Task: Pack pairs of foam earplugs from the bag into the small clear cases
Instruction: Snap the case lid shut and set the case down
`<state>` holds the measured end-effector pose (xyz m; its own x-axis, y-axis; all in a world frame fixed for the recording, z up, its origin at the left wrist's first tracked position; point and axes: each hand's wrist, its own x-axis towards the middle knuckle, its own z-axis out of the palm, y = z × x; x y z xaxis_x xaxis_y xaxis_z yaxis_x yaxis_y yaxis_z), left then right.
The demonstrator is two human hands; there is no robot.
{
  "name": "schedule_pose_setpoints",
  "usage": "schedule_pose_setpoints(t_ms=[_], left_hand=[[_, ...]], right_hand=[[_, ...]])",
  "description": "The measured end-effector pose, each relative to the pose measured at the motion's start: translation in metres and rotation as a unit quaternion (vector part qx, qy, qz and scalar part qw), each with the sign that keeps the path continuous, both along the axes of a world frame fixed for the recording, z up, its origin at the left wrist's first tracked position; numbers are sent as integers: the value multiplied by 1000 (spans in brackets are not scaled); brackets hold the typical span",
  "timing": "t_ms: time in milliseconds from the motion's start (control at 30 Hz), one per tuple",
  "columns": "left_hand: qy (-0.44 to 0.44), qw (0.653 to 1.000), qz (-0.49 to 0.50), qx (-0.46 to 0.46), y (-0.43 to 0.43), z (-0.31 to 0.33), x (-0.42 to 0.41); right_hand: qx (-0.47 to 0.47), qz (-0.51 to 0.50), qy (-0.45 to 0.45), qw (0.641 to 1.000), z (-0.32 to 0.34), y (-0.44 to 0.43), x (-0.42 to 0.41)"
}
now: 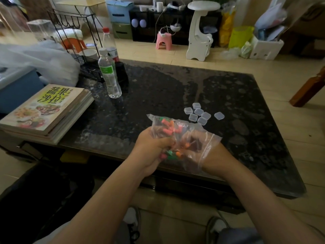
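Bag [186,136] of earplugs [167,129] is held above the worktop's [158,88] near edge, with the left hand [154,147] clenched around it. The right hand [204,148] is inside, its grip unclear through the plastic. Clear cases [197,114] at one o'clock look empty, so packing seems barely begun.

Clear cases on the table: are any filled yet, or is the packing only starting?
Nothing looks packed: seven clear cases sit on the dark table, and no coloured plug shows in any. In hand: the left hand grips the bag of earplugs from outside, and the right hand is inside it, seen through the plastic. Left to do: filling every case.
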<state>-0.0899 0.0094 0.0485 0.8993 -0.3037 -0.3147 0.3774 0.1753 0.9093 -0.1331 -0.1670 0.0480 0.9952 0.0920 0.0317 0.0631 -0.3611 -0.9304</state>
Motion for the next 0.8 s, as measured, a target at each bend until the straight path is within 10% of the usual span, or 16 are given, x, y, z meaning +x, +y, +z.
schedule_pose_setpoints(t_ms=[800], left_hand=[[29,995,82,39,5,-24,98]], right_hand=[[128,-184,77,971,-35,-6,96]])
